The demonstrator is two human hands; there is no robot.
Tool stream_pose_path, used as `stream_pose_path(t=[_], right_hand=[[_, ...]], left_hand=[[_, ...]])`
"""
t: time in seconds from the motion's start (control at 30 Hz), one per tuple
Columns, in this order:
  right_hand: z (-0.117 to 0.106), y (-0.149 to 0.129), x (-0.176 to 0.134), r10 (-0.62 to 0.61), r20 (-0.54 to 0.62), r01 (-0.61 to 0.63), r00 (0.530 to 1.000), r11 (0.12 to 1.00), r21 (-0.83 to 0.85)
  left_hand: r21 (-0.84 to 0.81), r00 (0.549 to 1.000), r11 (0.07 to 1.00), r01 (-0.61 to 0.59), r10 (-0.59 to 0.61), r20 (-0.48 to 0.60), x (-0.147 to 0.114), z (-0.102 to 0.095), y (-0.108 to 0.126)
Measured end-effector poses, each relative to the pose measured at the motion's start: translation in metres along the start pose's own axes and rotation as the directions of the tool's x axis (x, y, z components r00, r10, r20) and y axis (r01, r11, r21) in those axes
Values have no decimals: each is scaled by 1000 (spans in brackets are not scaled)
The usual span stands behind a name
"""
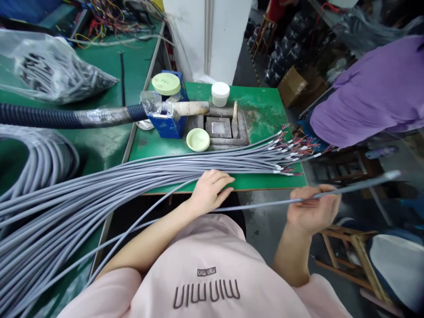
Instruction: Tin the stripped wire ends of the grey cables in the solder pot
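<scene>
My right hand (314,210) is closed in a pinch around one grey cable (265,205). That cable runs left past my body, and its blurred end points up to the right beyond my fingers. My left hand (210,192) lies on the near side of a bundle of grey cables (159,165) at the table's front edge. Its fingers are stretched over the cables, with the thumb apart. At the right end of the bundle, thin red, white and dark wires (298,145) fan out of the stripped jackets.
Behind the bundle are a solder pot (218,127), a pale green lid (198,139), a white jar (220,93) and a blue box (167,126) under a ribbed hose (102,116). A bag of grey pieces (49,73) lies left. A person in purple (371,92) is at right, near a wooden stool (359,256).
</scene>
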State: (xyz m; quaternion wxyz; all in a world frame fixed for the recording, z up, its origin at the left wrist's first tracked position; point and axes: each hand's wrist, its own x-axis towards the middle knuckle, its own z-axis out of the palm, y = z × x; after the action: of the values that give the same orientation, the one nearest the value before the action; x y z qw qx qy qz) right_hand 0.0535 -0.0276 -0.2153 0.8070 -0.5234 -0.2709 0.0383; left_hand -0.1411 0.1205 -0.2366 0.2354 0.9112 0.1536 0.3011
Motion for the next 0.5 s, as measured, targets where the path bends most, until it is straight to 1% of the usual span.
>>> stream_pose_path(t=[0.03,0.07,0.13,0.2,0.23,0.3,0.37,0.4,0.43,0.47,0.5], right_hand=[[-2,1,-3,54,95,-51,994,998,-33],[-3,3,-8,133,188,-118,973,989,-86],[-4,11,-23,296,325,-229,898,946,-228],[-4,19,-38,393,405,-256,826,901,-351],[-4,22,-43,408,431,-241,805,889,-390],[-4,27,-49,404,479,-191,779,881,-432],[-2,29,-49,390,531,-122,753,875,-469],[-1,30,-47,381,568,-75,730,870,-488],[1,31,-45,371,613,-20,697,865,-501],[4,31,-43,360,664,40,655,861,-506],[6,32,-41,350,716,99,604,859,-502]], left_hand=[[30,1000,1000,-2,2,-3,4,-3,-3],[39,1000,999,-5,5,-2,7,-5,-5],[18,1000,1000,-22,23,-5,11,-9,-8],[-19,999,999,-45,45,-2,10,-10,-9],[-38,999,998,-51,51,8,7,-10,-9],[-96,998,995,-32,37,44,-1,-8,-7],[-195,996,980,34,-17,88,-10,-4,-4],[-267,992,960,87,-60,108,-15,-2,-2],[-353,985,923,156,-118,128,-18,0,-1],[-447,971,863,236,-188,150,-21,1,1],[-540,949,780,316,-265,173,-23,2,2]])
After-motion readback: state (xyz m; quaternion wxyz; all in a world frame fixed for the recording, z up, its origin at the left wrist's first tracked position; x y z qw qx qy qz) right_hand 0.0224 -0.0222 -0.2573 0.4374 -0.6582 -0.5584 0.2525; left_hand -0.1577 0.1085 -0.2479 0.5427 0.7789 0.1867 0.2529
